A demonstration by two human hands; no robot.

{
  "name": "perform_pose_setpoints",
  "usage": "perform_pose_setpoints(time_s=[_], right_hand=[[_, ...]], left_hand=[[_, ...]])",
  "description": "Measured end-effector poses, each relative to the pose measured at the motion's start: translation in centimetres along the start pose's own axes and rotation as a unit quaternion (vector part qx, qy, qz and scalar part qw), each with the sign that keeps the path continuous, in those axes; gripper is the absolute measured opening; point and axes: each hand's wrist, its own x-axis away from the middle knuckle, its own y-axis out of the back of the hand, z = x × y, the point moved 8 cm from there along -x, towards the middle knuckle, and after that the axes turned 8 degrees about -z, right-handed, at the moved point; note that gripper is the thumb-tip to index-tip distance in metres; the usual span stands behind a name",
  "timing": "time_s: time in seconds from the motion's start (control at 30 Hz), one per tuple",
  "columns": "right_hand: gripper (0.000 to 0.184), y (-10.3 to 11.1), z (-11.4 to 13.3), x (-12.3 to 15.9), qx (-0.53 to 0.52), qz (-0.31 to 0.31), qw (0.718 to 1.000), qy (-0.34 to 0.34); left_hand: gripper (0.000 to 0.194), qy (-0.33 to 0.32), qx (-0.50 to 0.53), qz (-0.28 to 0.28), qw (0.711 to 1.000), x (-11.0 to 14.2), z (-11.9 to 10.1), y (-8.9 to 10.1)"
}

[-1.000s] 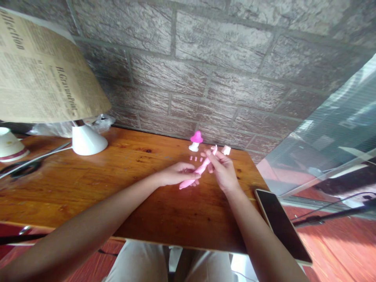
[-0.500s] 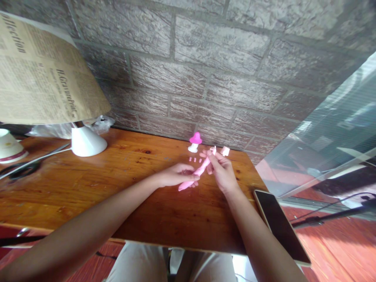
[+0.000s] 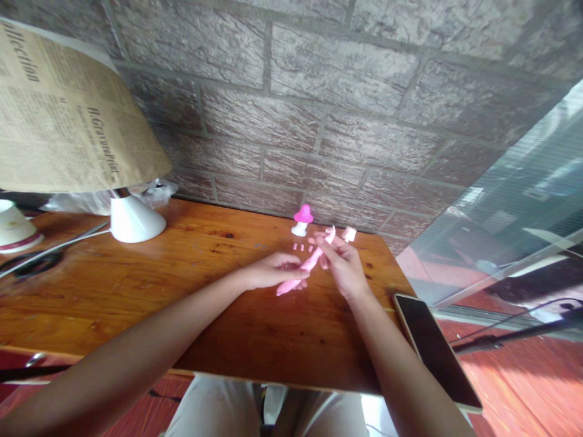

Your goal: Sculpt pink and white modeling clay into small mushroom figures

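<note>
A long, soft pink roll of what looks like modelling clay slants above the table between my hands. My left hand is closed around its lower part, the thumb on top and the fingertips underneath. Nearer the upper end, my right hand pinches it between thumb and fingers, and the tip sticks out past them. Just behind stands a small mushroom figure with a bright pink cap and white stem. Several tiny pink pieces lie in a row before it. A pale pink block sits beyond my right hand.
On the wooden table, a lamp with a newsprint shade stands at left beside a paper cup and dark-handled scissors. A phone lies at the right edge. A stone-patterned wall rises behind.
My right thumb and fingers have shifted slightly down and left along the pink roll, showing more of its upper end. My left hand has barely moved.
</note>
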Motion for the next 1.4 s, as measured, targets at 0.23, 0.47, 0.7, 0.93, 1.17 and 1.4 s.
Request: perform_pose_setpoints(time_s=[0.23,0.47,0.7,0.93,1.17,1.4], right_hand=[[0.034,-0.1,0.0,0.1,0.031,0.012,0.999,-0.009],[0.042,-0.1,-0.3,0.1,0.036,0.010,0.999,-0.005],[0.045,0.1,-1.1,0.3,0.066,0.000,0.998,-0.025],[0.045,-0.2,-0.6,0.3,0.070,0.013,0.997,-0.016],[0.045,-0.1,-0.7,0.3,0.077,0.011,0.997,-0.006],[0.049,-0.3,-0.3,0.5,0.079,0.001,0.997,-0.013]], left_hand=[[0.040,-0.002,0.002,-0.002,1.000,0.1,-0.2,-0.1],[0.039,-0.011,-0.006,0.002,1.000,0.0,-0.1,0.0],[0.041,-0.006,-0.016,-0.004,1.000,0.1,-0.3,0.1],[0.039,-0.018,-0.025,0.003,1.000,0.1,-0.5,0.0],[0.039,-0.013,-0.022,0.001,1.000,0.1,-0.2,0.0],[0.039,-0.016,-0.021,0.003,1.000,0.1,-0.3,0.0]])
